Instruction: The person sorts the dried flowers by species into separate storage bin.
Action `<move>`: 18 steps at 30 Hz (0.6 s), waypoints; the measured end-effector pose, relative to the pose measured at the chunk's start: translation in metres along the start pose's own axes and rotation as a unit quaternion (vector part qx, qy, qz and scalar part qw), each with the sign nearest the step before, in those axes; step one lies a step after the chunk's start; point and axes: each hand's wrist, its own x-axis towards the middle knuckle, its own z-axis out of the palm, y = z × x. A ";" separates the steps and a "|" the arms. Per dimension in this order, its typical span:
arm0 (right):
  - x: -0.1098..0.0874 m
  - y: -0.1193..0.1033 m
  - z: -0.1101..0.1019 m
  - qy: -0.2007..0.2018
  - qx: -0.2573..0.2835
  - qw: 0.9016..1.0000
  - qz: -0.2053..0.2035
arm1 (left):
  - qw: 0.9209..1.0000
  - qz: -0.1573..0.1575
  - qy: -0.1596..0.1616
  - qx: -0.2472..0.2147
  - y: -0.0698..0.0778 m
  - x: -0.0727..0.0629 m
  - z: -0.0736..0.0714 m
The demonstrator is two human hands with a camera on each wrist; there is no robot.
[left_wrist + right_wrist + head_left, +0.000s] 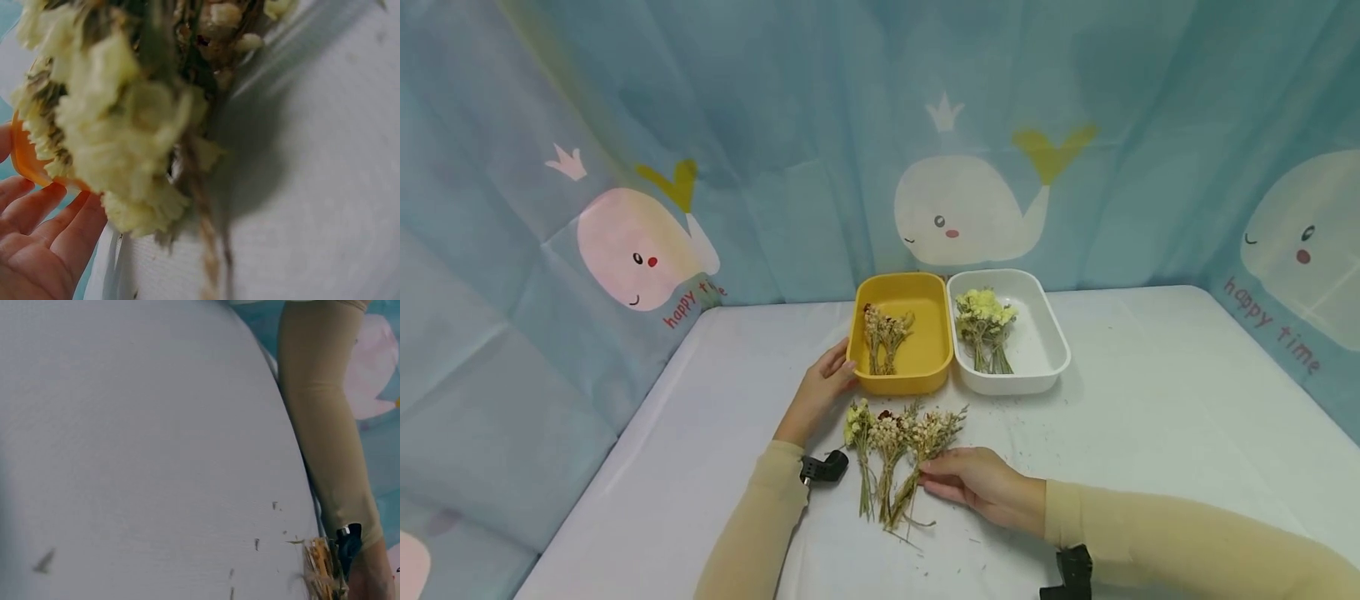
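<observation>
My left hand (822,387) touches the left front side of a yellow tray (936,333), its fingers fairly straight in the left wrist view. Two small bunches of dried flowers (886,333) lie inside that tray. In front of it, my right hand (977,487) pinches the stems of a cream dried flower bunch (931,433), the rightmost of three side by side. Left of this one are another cream bunch (889,437) and a pale yellow bunch (857,425). Yellow flowers (125,125) loom blurred in the left wrist view. The right wrist view shows only stem ends (320,569), not the right hand.
A white tray (1041,333) holding yellow dried flower bunches (985,312) stands against the yellow tray's right side. Bits of stem and petal litter the white tabletop (1150,400). A blue curtain with whale prints (970,208) hangs behind the table.
</observation>
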 end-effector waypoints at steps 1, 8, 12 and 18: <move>0.000 0.000 0.001 0.003 0.004 1.000 -0.002 | 1.000 0.000 0.001 0.001 0.001 0.000 0.000; -0.002 -0.003 0.005 0.004 0.009 1.000 0.003 | 1.000 0.005 -0.005 -0.004 0.005 -0.001 0.000; 0.001 -0.003 0.006 0.007 0.002 1.000 0.011 | 1.000 0.002 -0.004 -0.001 0.005 -0.002 0.001; 0.006 -0.004 0.007 0.020 -0.008 1.000 0.015 | 1.000 -0.005 0.002 0.001 0.004 -0.001 0.000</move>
